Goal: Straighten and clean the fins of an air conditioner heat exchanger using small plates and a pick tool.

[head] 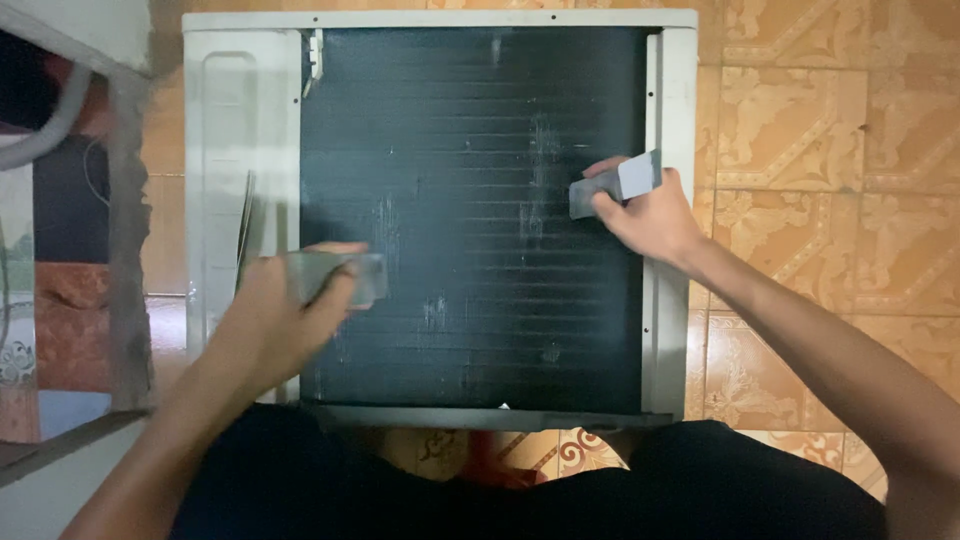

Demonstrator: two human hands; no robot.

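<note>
Both hands pinched small flat grey pads: left hand (pixel 268 322) on left pad (pixel 340 277), right hand (pixel 645 215) on right pad (pixel 617 184), against the condenser coil (pixel 470 220). Fins looked thin and bendable; pads light, held by the edges.

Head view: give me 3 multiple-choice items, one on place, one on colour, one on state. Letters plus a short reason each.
1. Where is the right hand?
A. at the right edge of the dark fin panel
B. on the floor tiles
C. at the panel's lower left corner

2. What colour is the metal casing around the fin panel?
A. red
B. off-white
C. blue

3. What is the left hand doing?
A. hanging empty
B. resting flat on the tiles
C. gripping a flat grey tool

Answers:
1 A, the hand sits by the panel's right side with a grey tool against the fins.
2 B, the frame is pale off-white.
3 C, fingers wrap the tool near the panel's left edge.
</note>
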